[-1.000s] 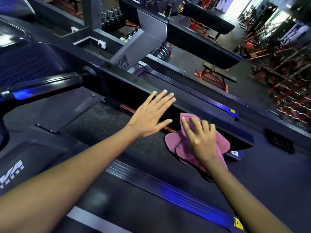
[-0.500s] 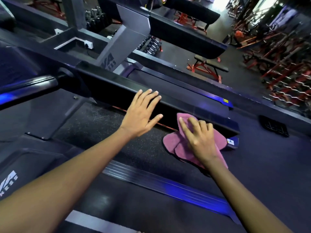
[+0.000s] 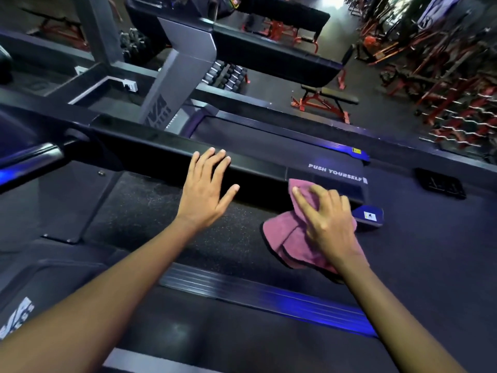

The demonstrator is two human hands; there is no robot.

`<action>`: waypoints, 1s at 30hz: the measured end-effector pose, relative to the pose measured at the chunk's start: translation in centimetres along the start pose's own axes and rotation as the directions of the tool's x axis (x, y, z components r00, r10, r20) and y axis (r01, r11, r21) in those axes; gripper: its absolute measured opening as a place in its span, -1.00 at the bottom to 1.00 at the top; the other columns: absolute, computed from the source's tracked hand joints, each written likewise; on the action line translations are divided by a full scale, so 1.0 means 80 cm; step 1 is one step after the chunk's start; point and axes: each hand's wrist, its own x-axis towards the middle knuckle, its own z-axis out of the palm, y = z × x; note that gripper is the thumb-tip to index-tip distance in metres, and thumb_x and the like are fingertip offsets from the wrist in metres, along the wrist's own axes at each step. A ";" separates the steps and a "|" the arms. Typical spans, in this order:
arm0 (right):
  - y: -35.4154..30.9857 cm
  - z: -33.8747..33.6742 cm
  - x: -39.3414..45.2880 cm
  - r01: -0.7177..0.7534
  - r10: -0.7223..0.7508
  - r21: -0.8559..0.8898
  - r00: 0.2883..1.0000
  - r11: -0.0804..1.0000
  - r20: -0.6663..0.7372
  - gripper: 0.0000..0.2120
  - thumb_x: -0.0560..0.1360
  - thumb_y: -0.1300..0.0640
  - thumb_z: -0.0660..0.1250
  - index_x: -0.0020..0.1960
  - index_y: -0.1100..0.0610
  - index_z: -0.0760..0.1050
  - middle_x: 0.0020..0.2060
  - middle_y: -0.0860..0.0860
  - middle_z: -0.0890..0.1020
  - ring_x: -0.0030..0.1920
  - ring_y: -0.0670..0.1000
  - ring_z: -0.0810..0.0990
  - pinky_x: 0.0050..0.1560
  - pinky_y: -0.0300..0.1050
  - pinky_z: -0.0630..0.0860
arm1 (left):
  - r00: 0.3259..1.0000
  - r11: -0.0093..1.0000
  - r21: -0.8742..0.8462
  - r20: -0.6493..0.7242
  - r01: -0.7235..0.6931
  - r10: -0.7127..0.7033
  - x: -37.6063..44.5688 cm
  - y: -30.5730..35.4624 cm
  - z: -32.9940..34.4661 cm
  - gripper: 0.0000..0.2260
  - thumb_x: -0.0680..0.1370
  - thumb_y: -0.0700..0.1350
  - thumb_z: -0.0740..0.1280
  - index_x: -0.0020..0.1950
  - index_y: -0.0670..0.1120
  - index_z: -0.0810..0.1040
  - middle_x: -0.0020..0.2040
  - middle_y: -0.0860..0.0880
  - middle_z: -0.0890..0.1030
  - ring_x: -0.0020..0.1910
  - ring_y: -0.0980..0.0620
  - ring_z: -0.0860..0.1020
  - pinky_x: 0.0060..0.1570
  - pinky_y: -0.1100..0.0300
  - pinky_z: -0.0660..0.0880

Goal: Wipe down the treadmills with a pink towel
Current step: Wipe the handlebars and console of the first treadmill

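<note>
Your left hand lies spread flat on the treadmill's black rail; your right hand presses the pink towel against its far-right end, rail running left.

The right hand covers the middle of the pink towel, hiding how the cloth lies beneath the palm. Both forearms run off the bottom edge. A white logo at lower left is cut off and unreadable. Far red gym racks blur together.
</note>
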 end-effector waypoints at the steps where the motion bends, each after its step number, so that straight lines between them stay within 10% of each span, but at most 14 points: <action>1: 0.009 -0.005 -0.003 -0.041 0.041 0.011 0.999 0.999 -0.008 -0.41 0.25 0.28 0.08 0.27 0.15 0.43 0.11 0.16 0.37 -0.16 0.13 0.34 -0.29 -0.03 0.37 | 1.000 1.000 0.000 0.005 0.000 0.000 0.000 0.000 0.000 -0.54 0.56 0.04 0.19 0.33 -0.24 0.35 0.30 -0.25 0.43 0.38 -0.15 0.24 0.46 -0.03 -0.02; 7: -0.002 -0.021 0.026 -0.448 0.441 0.207 0.894 0.870 0.081 -0.51 0.22 0.34 0.20 0.12 0.20 0.60 -0.04 0.24 0.55 -0.15 0.27 0.51 -0.19 0.10 0.47 | 0.996 0.999 0.022 0.085 0.032 -0.034 -0.005 0.007 -0.006 -0.48 0.56 0.06 0.16 0.39 -0.26 0.30 0.40 -0.23 0.35 0.45 -0.13 0.14 0.46 -0.01 -0.07; 16: -0.012 -0.019 0.070 -0.490 0.432 0.280 0.868 0.826 0.243 -0.71 0.31 0.35 0.16 -0.10 0.22 0.61 -0.22 0.17 0.57 -0.23 0.21 0.44 -0.21 -0.03 0.36 | 0.963 0.941 0.296 0.159 0.163 -0.217 -0.003 -0.066 -0.082 -0.36 0.53 0.14 0.10 0.46 -0.27 0.20 0.49 -0.20 0.22 0.49 -0.12 0.13 0.44 -0.04 -0.09; 30: -0.098 0.005 0.158 -0.365 0.231 0.387 0.908 0.847 0.350 -0.68 0.40 0.39 0.24 0.06 0.17 0.62 -0.09 0.14 0.59 -0.12 0.19 0.44 -0.08 -0.04 0.37 | 0.733 0.694 0.650 0.301 0.309 -0.609 -0.038 -0.167 -0.146 -0.16 0.50 0.18 0.26 0.51 -0.28 -0.06 0.52 -0.29 -0.09 0.52 -0.20 -0.06 0.46 -0.10 -0.14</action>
